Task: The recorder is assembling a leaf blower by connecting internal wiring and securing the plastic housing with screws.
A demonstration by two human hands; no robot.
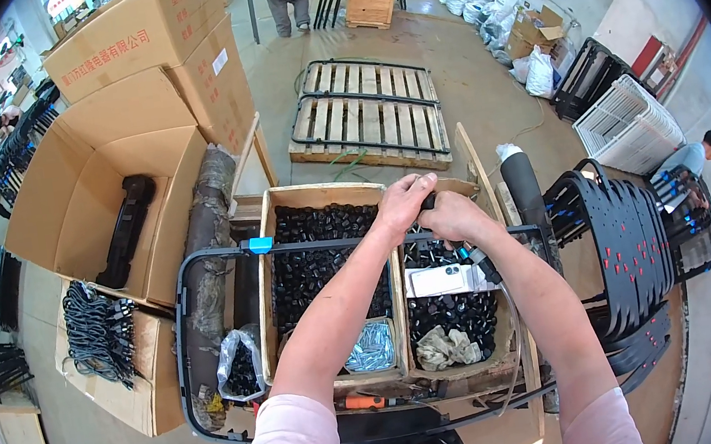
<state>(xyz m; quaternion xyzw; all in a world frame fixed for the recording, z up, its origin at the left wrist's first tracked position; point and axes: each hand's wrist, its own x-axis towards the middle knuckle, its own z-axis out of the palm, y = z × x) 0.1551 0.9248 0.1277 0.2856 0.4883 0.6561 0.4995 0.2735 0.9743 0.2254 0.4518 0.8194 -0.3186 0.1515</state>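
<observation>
My two hands meet over the far rail of a black tubular metal frame (323, 245), which lies across the wooden bins. The right hand (459, 216) is closed around a black air tool (483, 267) with a teal ring; a pale hose runs from its lower end toward me. My left hand (405, 207) is closed just beside it, fingers bent. A dark rounded end (428, 201) shows between the hands; whether it belongs to the tool is unclear. Beneath my left arm, one bin (268, 321) holds many black plastic caps (318, 280) and a box of silver screws (371, 346).
A white phone (438, 280) and crumpled gloves (446, 348) lie in the right bin. Bundled black cables (101, 329) and an open carton (44, 216) stand left. Curved black frames (628, 233) are stacked right, near another person (692, 158). A wooden pallet (369, 114) lies ahead.
</observation>
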